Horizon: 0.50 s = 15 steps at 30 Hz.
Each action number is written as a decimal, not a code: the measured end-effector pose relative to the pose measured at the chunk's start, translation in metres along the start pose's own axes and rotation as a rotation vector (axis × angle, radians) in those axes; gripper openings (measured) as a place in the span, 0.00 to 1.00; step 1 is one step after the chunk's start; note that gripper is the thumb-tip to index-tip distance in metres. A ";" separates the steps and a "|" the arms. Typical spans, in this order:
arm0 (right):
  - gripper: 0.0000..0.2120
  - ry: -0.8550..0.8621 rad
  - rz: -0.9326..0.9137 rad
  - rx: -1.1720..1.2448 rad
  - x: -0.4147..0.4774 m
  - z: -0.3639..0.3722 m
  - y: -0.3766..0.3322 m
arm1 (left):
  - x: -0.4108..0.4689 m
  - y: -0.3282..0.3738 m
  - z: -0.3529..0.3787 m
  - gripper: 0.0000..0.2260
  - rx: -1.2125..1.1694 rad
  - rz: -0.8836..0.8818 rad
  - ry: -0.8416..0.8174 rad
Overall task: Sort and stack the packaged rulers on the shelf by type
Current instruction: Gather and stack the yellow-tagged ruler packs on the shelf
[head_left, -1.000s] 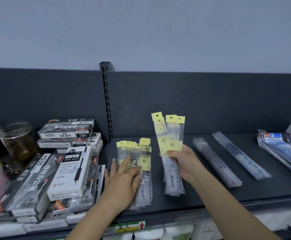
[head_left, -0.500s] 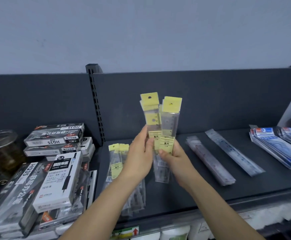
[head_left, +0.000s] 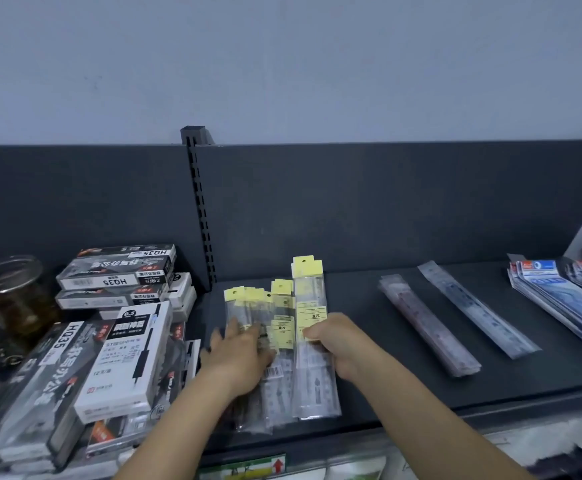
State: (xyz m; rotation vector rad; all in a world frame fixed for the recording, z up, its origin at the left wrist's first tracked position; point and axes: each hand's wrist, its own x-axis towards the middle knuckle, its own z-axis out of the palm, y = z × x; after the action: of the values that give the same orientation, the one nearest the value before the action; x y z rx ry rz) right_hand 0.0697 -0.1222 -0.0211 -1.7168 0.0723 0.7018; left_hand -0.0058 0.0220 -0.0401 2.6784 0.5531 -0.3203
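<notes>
Several clear ruler packs with yellow header cards (head_left: 248, 308) lie fanned on the dark shelf (head_left: 369, 382). My left hand (head_left: 239, 355) rests flat on this pile with fingers spread. Just right of it, my right hand (head_left: 338, 341) grips a small bundle of the same yellow-topped rulers (head_left: 308, 292), its lower end down on the shelf beside the pile. Further right lie a stack of plain clear-wrapped rulers (head_left: 428, 323) and a single long clear-wrapped ruler (head_left: 476, 308). Blue-labelled ruler packs (head_left: 559, 299) are stacked at the far right.
Black and white pen boxes (head_left: 119, 344) are piled at the left, some leaning. A glass jar (head_left: 15, 299) stands at the far left. A slotted upright (head_left: 201, 216) divides the dark back panel. The shelf's front edge runs below my forearms.
Both hands came down from mid-air. The right hand lowered its held bundle beside the pile, and the left hand let go of it and now lies on the pile.
</notes>
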 end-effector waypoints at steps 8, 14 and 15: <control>0.05 0.007 0.031 -0.010 0.003 0.034 -0.018 | -0.005 -0.003 0.012 0.26 0.015 0.044 0.029; 0.10 0.008 0.002 -0.013 0.007 0.041 -0.008 | -0.008 -0.007 0.014 0.24 0.008 0.072 0.049; 0.11 0.021 -0.011 -0.006 0.008 0.041 -0.005 | -0.008 -0.008 0.015 0.24 0.001 0.081 0.049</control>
State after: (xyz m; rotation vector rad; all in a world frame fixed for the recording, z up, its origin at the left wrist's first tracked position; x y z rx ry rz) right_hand 0.0614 -0.0807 -0.0245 -1.7295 0.0755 0.6764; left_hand -0.0180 0.0196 -0.0541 2.7078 0.4574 -0.2325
